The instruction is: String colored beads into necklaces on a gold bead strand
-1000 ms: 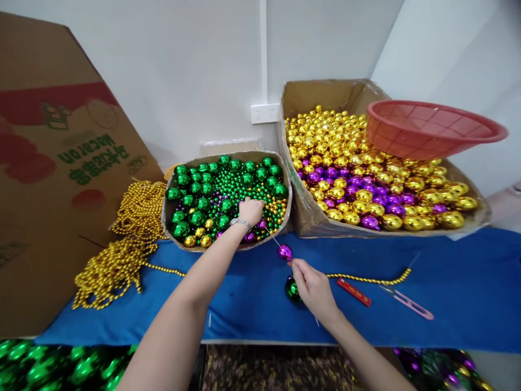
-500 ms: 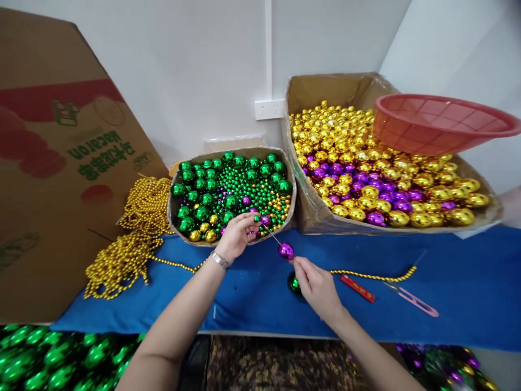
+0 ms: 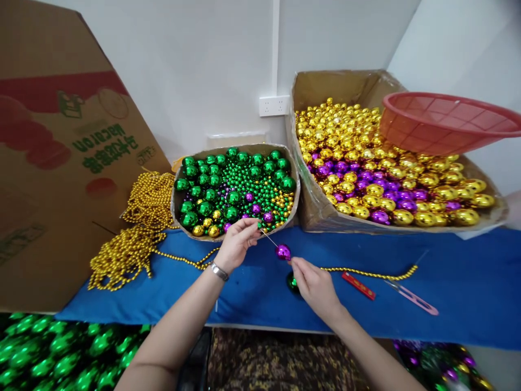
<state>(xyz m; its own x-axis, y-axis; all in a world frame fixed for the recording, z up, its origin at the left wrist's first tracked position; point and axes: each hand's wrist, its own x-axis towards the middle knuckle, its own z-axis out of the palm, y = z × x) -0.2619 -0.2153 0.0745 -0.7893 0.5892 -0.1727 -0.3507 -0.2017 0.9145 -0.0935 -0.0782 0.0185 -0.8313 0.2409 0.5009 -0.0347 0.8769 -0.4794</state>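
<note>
My left hand (image 3: 238, 243) is closed in a pinch at the tip of a thin needle (image 3: 268, 238), just below the front rim of the round box (image 3: 184, 228) of green, gold and purple beads; what it pinches is too small to name. My right hand (image 3: 314, 287) is closed around the needle's lower end. A purple ball (image 3: 283, 252) is threaded on the needle right above those fingers. A green ball (image 3: 292, 282) lies on the blue table cover (image 3: 468, 271), partly hidden behind my right hand.
A big cardboard box (image 3: 325, 217) of gold and purple balls carries a red basket (image 3: 443, 122). Gold bead strands (image 3: 138, 233) pile up left; one strand (image 3: 366, 275) runs right. A red stick (image 3: 358, 285) and pink snips (image 3: 413, 297) lie nearby. A printed carton (image 3: 61, 163) stands left.
My left hand has come out of the round bead box, turned and moved down to the needle's tip. My right hand and the purple ball stayed almost still.
</note>
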